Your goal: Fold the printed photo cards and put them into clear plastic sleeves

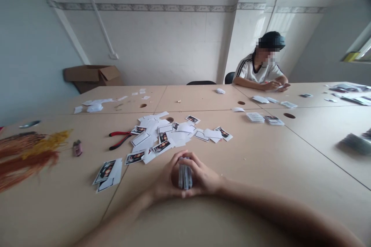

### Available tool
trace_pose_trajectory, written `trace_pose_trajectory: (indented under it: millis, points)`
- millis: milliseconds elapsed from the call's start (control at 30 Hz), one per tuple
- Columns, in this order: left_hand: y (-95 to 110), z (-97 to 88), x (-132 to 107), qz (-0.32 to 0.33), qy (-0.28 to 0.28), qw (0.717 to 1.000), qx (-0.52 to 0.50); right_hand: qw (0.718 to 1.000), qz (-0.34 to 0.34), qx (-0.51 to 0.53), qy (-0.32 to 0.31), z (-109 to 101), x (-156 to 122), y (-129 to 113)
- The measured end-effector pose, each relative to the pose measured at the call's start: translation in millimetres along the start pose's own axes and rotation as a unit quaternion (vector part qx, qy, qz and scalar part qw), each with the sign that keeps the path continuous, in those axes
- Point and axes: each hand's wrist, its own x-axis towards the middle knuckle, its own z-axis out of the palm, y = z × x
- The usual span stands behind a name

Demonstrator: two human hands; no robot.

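My left hand [162,177] and my right hand [201,175] press together around a small stack of clear plastic pieces [184,176], holding it upright just above the table edge. The fingers of both hands curl over its sides and hide part of it. Beyond my hands lies a loose spread of white paper cards and printed photo cards [165,135], not touched by either hand. A smaller pile of photo cards [107,173] lies to the left of my left hand.
Red-handled pliers [120,139] and a small pink object [77,148] lie left of the cards, near orange and yellow thread bundles [29,152]. A seated person [259,65] handles something at the far table, near small card stacks [255,117]. A cardboard box [92,77] stands against the wall.
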Motion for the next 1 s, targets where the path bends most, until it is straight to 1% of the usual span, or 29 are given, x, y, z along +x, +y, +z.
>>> trace_pose_trajectory:
  millis: [67,167,233,367,533,700,833,900,1000]
  points:
    - [-2,-1.7,0,0.0,-0.009,1.0,-0.002,1.0,0.016,-0.001,-0.017,-1,0,0]
    - [-2,-3.7,0,-0.004,-0.006,1.0,0.012,0.999,0.034,0.0,-0.036,-2,1,2]
    - [0,-3.1,0,-0.009,-0.004,1.0,0.024,0.999,0.024,-0.002,-0.035,-2,2,2]
    - [6,1.6,-2,-0.006,0.014,0.999,0.032,0.999,-0.018,-0.015,-0.031,-3,1,0]
    - [6,2.8,-4,-0.011,0.029,0.997,0.064,0.999,-0.011,-0.01,-0.036,-2,0,-3]
    - [1,2.3,-2,0.003,0.018,1.0,0.025,0.998,0.006,0.026,-0.063,-1,4,2]
    - [5,7.8,-3,-0.02,0.052,0.998,0.006,0.996,0.027,0.009,-0.082,0,1,1]
    - [8,10.0,-4,-0.013,0.057,0.998,0.011,0.996,0.035,-0.007,-0.079,0,-1,1]
    - [10,9.4,-3,-0.011,0.029,1.0,-0.003,0.997,0.048,-0.007,-0.054,2,-2,1]
